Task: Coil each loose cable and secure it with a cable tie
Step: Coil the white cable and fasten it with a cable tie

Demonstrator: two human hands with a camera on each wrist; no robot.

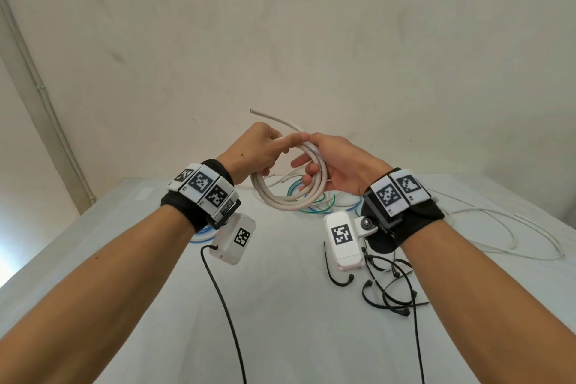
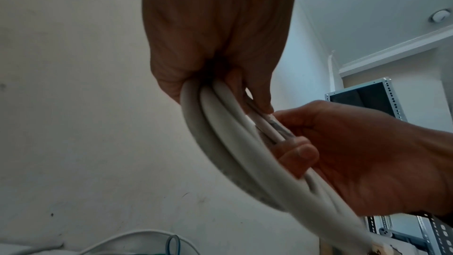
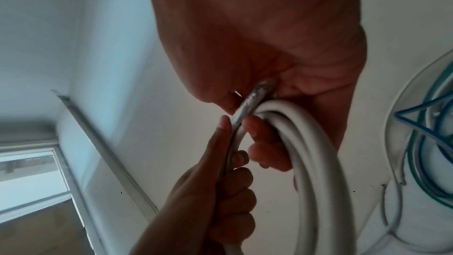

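A thick white cable (image 1: 290, 196) is wound into a coil of several loops and held in the air above the table. My left hand (image 1: 258, 150) grips the coil's upper left side, its fingers curled round the strands (image 2: 196, 108). My right hand (image 1: 324, 162) grips the coil's right side, fingers curled through the loops (image 3: 282, 133). One loose cable end (image 1: 252, 111) sticks up and to the left above the hands. Several black cable ties (image 1: 389, 290) lie on the table under my right forearm.
Thin green and blue wires (image 1: 311, 199) lie coiled on the white table (image 1: 280, 305) below the hands. A long thin white cable (image 1: 514, 234) sprawls at the right. A black lead (image 1: 224, 305) hangs from my left wrist camera. A bare wall stands behind.
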